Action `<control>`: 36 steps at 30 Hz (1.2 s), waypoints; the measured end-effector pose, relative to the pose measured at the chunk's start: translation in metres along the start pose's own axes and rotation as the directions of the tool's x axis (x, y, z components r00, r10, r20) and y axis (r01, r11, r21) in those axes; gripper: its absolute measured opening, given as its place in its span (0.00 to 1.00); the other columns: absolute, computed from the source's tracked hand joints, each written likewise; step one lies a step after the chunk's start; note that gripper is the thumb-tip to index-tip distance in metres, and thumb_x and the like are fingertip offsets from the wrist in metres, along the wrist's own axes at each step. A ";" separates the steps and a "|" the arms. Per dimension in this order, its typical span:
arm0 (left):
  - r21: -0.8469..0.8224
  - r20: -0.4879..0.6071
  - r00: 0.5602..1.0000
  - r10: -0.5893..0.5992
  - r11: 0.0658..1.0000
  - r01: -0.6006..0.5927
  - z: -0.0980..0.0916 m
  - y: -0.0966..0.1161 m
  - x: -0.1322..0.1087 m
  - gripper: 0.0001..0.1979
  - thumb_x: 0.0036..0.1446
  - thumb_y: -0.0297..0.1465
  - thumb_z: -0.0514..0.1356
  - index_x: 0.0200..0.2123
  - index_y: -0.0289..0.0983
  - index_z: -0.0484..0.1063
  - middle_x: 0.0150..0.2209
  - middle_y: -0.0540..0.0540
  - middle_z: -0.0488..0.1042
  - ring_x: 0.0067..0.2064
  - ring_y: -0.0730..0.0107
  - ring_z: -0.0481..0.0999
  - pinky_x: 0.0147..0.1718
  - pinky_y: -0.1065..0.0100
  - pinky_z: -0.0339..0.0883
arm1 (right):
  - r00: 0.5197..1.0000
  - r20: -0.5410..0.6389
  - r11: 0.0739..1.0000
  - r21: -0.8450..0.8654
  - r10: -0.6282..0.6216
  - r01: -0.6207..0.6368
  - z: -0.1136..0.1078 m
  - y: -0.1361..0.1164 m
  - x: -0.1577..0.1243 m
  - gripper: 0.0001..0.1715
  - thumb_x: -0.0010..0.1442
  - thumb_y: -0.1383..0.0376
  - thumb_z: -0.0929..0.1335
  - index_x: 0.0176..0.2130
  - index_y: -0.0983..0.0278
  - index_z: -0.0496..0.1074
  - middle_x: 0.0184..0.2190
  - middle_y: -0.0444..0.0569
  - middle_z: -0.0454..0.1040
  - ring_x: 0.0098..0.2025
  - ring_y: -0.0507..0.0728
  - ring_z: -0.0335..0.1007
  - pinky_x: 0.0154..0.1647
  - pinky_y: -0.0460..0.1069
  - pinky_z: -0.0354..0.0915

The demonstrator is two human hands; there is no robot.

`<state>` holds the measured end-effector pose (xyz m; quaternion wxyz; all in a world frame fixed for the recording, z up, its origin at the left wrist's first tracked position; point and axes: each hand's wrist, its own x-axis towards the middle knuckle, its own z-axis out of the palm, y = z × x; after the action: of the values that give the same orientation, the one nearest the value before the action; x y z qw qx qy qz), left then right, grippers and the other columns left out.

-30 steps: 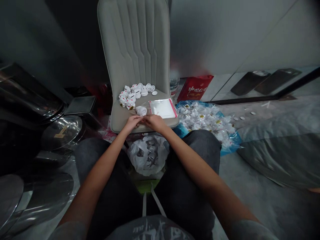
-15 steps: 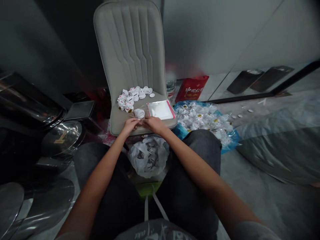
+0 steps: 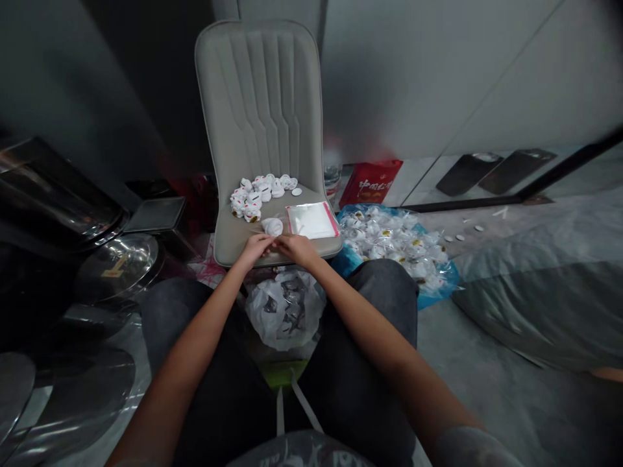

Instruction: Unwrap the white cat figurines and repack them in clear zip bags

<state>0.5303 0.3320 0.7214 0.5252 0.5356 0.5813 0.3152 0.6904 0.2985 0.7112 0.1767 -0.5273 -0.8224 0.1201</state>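
Observation:
On the front of the chair seat, a small white figurine (image 3: 273, 226) lies inside a clear plastic bag (image 3: 259, 227). My left hand (image 3: 257, 247) pinches the near end of that bag, fingers pressed together. Close beside it, my right hand (image 3: 296, 248) is also closed on the bag's edge, fingertips nearly touching the left ones. A stack of clear bags with a pink-red edge (image 3: 313, 220) lies flat to the right of the figurine. Behind, several loose white figurines (image 3: 253, 198) are heaped, with a white disc (image 3: 296, 192) at their right end.
The grey chair (image 3: 265, 84) faces me. A white plastic bag of small grey pieces (image 3: 286, 311) hangs between my knees. Right of the chair, wrapped figurines fill a blue bag (image 3: 435, 299); a red bag (image 3: 372, 183) stands behind. Metal containers (image 3: 121, 266) stand at left.
The view has shifted slightly. Both hands remain together at the bag's near end, with the fingertips drawn closer over its edge. The figurine still lies on the seat.

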 end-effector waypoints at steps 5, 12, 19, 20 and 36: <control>-0.041 -0.040 0.998 -0.052 0.998 0.051 -0.002 -0.006 -0.001 0.09 0.47 0.35 0.67 0.28 0.35 0.74 0.27 0.50 0.75 0.21 0.81 0.64 0.19 0.76 0.52 | 1.000 0.017 0.999 -0.036 0.004 -0.004 0.003 -0.001 0.004 0.16 0.71 0.62 0.61 0.50 0.63 0.74 0.46 0.53 0.79 0.45 0.57 0.74 0.39 0.46 0.58; -0.081 0.018 0.993 -0.117 0.990 0.118 -0.006 -0.013 -0.002 0.15 0.46 0.39 0.69 0.33 0.36 0.74 0.33 0.49 0.78 0.22 0.82 0.68 0.19 0.79 0.52 | 0.992 -0.012 0.992 0.031 -0.122 0.123 -0.001 0.003 0.003 0.13 0.69 0.65 0.63 0.47 0.65 0.75 0.48 0.55 0.74 0.44 0.55 0.73 0.40 0.45 0.60; 0.012 -0.042 0.996 -0.081 0.997 0.082 -0.002 -0.010 0.006 0.11 0.49 0.36 0.67 0.33 0.35 0.74 0.24 0.53 0.71 0.18 0.82 0.63 0.17 0.78 0.50 | 0.984 -0.146 0.940 0.310 -0.098 0.140 0.007 0.030 -0.004 0.14 0.65 0.71 0.65 0.50 0.66 0.73 0.43 0.52 0.75 0.41 0.54 0.71 0.43 0.47 0.63; 0.028 -0.039 0.995 -0.088 0.996 0.089 -0.002 -0.009 0.006 0.10 0.49 0.36 0.66 0.32 0.35 0.74 0.24 0.52 0.72 0.19 0.81 0.64 0.17 0.78 0.50 | 0.983 -0.157 0.939 0.313 -0.098 0.144 0.008 0.032 -0.006 0.14 0.66 0.70 0.65 0.50 0.66 0.73 0.43 0.53 0.75 0.42 0.55 0.71 0.44 0.47 0.63; -0.011 0.040 0.994 -0.106 0.994 0.106 -0.003 -0.007 0.007 0.08 0.54 0.34 0.65 0.33 0.33 0.75 0.30 0.48 0.78 0.19 0.83 0.67 0.17 0.78 0.51 | 0.986 -0.066 0.977 0.140 -0.153 0.161 0.009 0.018 0.003 0.13 0.69 0.65 0.63 0.47 0.65 0.76 0.44 0.54 0.77 0.47 0.57 0.71 0.44 0.48 0.61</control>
<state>0.5263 0.3377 0.7140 0.5561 0.5066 0.5963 0.2802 0.7006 0.3089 0.6966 0.2457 -0.4494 -0.8456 0.1505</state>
